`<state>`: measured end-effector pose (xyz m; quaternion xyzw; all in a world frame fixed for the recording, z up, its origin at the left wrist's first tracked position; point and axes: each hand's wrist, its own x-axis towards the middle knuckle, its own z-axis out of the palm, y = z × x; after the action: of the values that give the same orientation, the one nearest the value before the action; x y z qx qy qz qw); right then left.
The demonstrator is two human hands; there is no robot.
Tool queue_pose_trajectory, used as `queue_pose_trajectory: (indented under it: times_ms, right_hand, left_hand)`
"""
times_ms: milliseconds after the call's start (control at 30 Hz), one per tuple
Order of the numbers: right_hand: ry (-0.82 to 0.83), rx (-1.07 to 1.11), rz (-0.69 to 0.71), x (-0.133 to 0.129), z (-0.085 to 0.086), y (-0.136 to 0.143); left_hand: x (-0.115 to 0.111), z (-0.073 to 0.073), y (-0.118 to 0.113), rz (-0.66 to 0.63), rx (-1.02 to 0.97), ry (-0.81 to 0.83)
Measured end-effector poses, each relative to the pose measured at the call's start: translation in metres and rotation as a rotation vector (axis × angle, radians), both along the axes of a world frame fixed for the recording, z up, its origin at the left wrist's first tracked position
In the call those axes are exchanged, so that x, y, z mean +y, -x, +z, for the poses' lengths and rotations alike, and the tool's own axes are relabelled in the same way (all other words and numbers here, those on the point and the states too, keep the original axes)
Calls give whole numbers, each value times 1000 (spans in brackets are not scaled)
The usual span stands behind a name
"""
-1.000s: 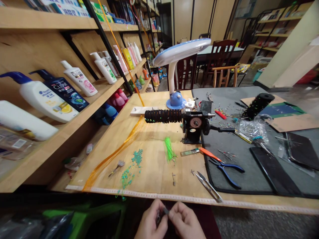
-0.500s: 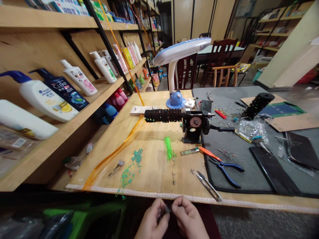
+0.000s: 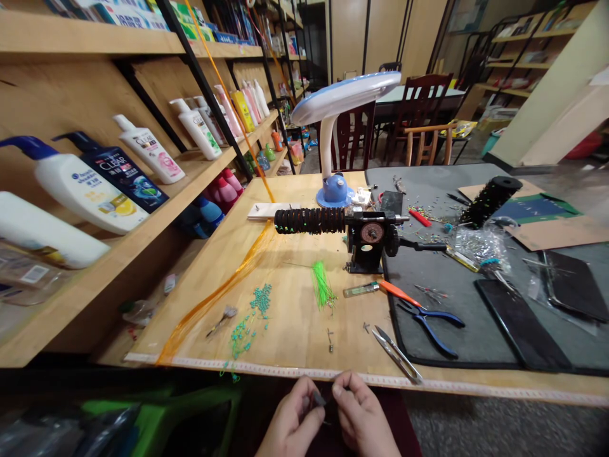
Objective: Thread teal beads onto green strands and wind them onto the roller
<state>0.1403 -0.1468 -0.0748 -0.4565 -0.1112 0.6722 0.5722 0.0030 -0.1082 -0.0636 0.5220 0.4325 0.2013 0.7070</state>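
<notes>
My left hand (image 3: 295,419) pinches a small dark grey piece (image 3: 318,398) between thumb and fingers, below the table's front edge. Beside it on the right, my right hand (image 3: 359,412) has its fingertips pressed together; whatever they grip is too small to make out. A narrow gap separates the fingertips of the two hands. On the wood beyond them lie a small metal part (image 3: 330,346), silver snips (image 3: 397,355), a bundle of bright green strands (image 3: 323,285) and turquoise beads (image 3: 261,298).
A black hand-cranked winder (image 3: 368,244) with a black coil stands mid-table, before a blue-based lamp (image 3: 333,190). Orange threads (image 3: 214,298) cross the left side. Blue pliers (image 3: 435,327) and a dark phone (image 3: 521,327) lie on the grey mat. Shelves with bottles (image 3: 147,149) flank the left.
My right fingertips have moved slightly up and away from my left hand, widening the gap between them. The grey piece remains in my left hand.
</notes>
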Motion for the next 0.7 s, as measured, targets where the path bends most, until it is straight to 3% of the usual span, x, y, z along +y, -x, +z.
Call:
queue_pose_trajectory:
  times_ms: [233,433,700]
  right_hand:
    - [-1,15,-4,-1,1,-1]
    - [-39,29,17,-3,-7,2]
    - [-48,43,6,-3,-8,3]
  left_hand:
    - [2,8,-3,46,-17,24]
    - [5,0,-6,60,-60,152]
    - [7,4,-6,129,-28,69]
